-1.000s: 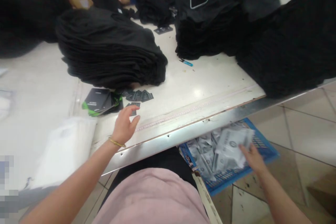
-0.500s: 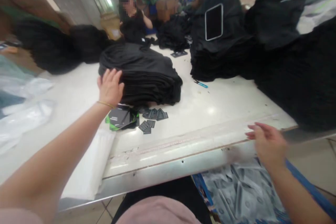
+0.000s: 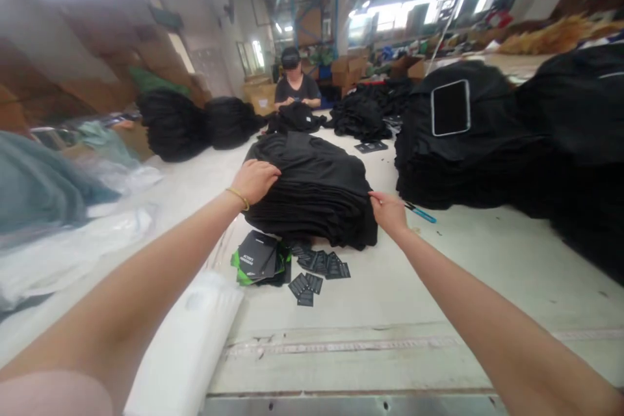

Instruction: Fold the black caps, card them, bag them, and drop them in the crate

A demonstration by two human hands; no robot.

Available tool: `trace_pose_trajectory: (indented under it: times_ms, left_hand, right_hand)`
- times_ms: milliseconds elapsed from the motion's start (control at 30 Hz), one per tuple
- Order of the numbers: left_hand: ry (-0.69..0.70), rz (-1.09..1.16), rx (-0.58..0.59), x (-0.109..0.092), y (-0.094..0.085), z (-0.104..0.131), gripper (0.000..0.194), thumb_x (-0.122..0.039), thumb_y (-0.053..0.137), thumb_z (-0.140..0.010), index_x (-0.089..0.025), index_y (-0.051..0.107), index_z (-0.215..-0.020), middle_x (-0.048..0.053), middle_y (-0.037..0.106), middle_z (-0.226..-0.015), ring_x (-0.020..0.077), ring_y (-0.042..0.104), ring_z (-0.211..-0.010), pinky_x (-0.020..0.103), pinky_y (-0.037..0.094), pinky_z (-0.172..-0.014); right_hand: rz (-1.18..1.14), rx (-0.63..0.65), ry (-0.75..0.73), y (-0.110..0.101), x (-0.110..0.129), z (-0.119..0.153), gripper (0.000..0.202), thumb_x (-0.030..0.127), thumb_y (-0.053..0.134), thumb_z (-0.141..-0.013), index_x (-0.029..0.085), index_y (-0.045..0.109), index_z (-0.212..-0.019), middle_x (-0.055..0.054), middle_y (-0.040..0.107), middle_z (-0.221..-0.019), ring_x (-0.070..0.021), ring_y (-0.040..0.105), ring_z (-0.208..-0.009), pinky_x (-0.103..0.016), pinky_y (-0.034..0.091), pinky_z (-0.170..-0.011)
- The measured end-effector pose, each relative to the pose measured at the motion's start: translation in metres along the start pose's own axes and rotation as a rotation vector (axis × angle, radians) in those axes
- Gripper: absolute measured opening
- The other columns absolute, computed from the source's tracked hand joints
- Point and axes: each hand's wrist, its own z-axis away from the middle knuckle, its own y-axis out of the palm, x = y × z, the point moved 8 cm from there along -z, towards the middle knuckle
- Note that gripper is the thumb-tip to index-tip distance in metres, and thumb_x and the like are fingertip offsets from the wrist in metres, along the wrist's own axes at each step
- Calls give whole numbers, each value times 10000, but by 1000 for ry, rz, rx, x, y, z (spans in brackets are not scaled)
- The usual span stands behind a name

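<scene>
Since the earlier frame, my right hand (image 3: 390,213) has come from the table's front edge up to the right end of the tall stack of folded black fabric (image 3: 316,188), while my left hand (image 3: 257,180) has stayed at its left end. The view has tilted up too.

The stack lies on the long white table (image 3: 414,364) in front of me, between both hands. On the right, thumb and forefinger look closed on the fabric at the upper corner. On the left, the fingers curl over the top edge, but I cannot tell whether they pinch a layer or only rest there.

I judge that good handling here means taking just the top layer at matching heights, with light, even tension so the folds below stay square. A deep pinch could drag lower layers askew.

Close in front of the stack sit black printed cards with bright green edges (image 3: 256,257) and small black rectangular tags (image 3: 331,265), so I would keep any pull upward rather than toward me. Blue-handled thread snips (image 3: 423,213) lie just beside my right wrist; a low outward sweep could knock them. Left of the cards, a pile of white plastic sheets (image 3: 188,338) reaches the near edge.
</scene>
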Motion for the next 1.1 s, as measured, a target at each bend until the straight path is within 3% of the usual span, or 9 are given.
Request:
trace_pose_trajectory:
  times_ms: [200, 333, 433, 533, 667, 833, 900, 967, 1100]
  left_hand:
    - [-111, 35, -164, -2, -27, -5, 312, -286, 318, -908, -172, 585, -1022, 76, 627, -984, 199, 566, -895, 301, 415, -789]
    - [-102, -15, -235, -23, -52, 16, 326, -308, 297, -918, -174, 578, -1010, 75, 602, -926, 198, 553, -875, 294, 410, -769]
    - [-80, -17, -232, -34, -66, 55, 343, -351, 289, -916, -202, 587, -994, 63, 598, -878, 187, 555, -842, 279, 421, -715]
    - [-32, 84, -225, -55, -67, 117, 357, -398, 302, -902, -220, 611, -915, 48, 610, -761, 174, 567, -723, 277, 439, -637]
    - [10, 354, -162, -118, -35, 222, 297, -364, 355, -883, -247, 614, -796, 21, 613, -626, 151, 559, -563, 272, 451, -546]
    - [-242, 688, 91, -189, 26, 319, 207, -272, 389, -869, -252, 583, -797, 0, 639, -665, 149, 601, -595, 265, 491, -558]
    - [-355, 775, 160, -196, 39, 331, 191, -288, 395, -869, -255, 573, -808, -5, 652, -722, 151, 617, -649, 265, 501, -605]
    - [-492, 788, 192, -187, 48, 330, 197, -318, 381, -880, -249, 557, -823, -3, 651, -759, 156, 618, -694, 272, 494, -645]
    - [-693, 645, 283, -154, 76, 315, 225, -362, 350, -900, -223, 526, -901, 6, 629, -698, 182, 612, -678, 292, 456, -631]
  right_hand:
    - [30, 63, -49, -3, 1, -8, 299, 248, 517, -743, 123, 633, -989, -111, 645, -1006, -211, 603, -840, -385, 448, -807]
    - [28, 66, -52, 2, 8, 4, 183, 191, 520, -716, 143, 656, -829, -96, 680, -866, -218, 607, -828, -371, 457, -795]
    - [6, -43, -33, -28, 18, 25, 215, 192, 437, -761, 138, 633, -834, -124, 671, -939, -222, 597, -905, -370, 457, -820]
    - [-112, -213, -37, -88, 34, 75, 176, 212, 448, -765, 169, 607, -825, -121, 635, -1067, -229, 571, -1017, -390, 455, -862]
    - [-263, -286, 128, -149, 36, 183, 156, 229, 492, -770, 237, 611, -871, -58, 656, -940, -229, 605, -945, -445, 432, -912]
    - [-188, -183, 541, -156, -7, 297, 104, 302, 533, -681, 249, 591, -748, -27, 609, -732, -230, 585, -729, -415, 470, -766]
    - [-160, -157, 621, -147, -20, 307, 176, 341, 552, -676, 231, 600, -806, -21, 604, -735, -215, 574, -703, -380, 475, -718]
    - [-102, -135, 569, -131, -20, 290, 254, 357, 544, -715, 212, 606, -914, -33, 617, -809, -207, 576, -743, -361, 471, -729]
    - [92, -112, 172, -72, 4, 225, 290, 309, 424, -822, 171, 556, -1041, -104, 617, -971, -229, 571, -892, -389, 451, -817]
